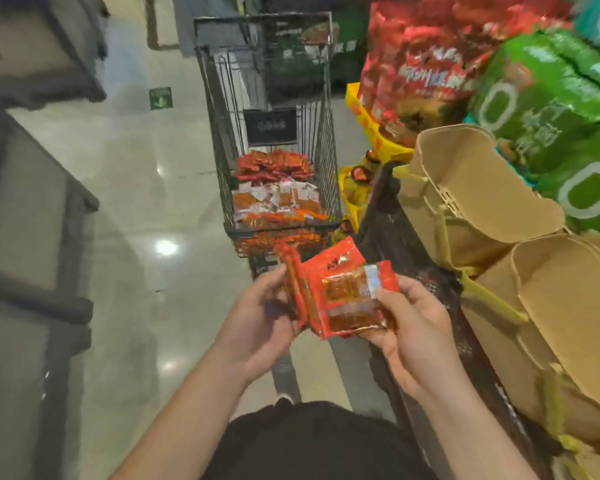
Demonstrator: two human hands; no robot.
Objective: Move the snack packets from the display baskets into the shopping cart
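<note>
Both hands up front, left hand point(257, 320) and right hand point(414, 336) holding red snack packets point(333, 294) tight, shopping cart point(274, 133) ahead with more packets inside, tan baskets point(482, 188) beside.

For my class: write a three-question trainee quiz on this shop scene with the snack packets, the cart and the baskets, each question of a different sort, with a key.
1. True or false: the shopping cart already holds snack packets.
2. Multiple choice: the red snack packets are held by A) the left hand alone, B) the right hand alone, C) both hands.
3. Fill in: the two tan display baskets on the person's right look ____ inside.

Key: 1 true; 2 C; 3 empty.
</note>
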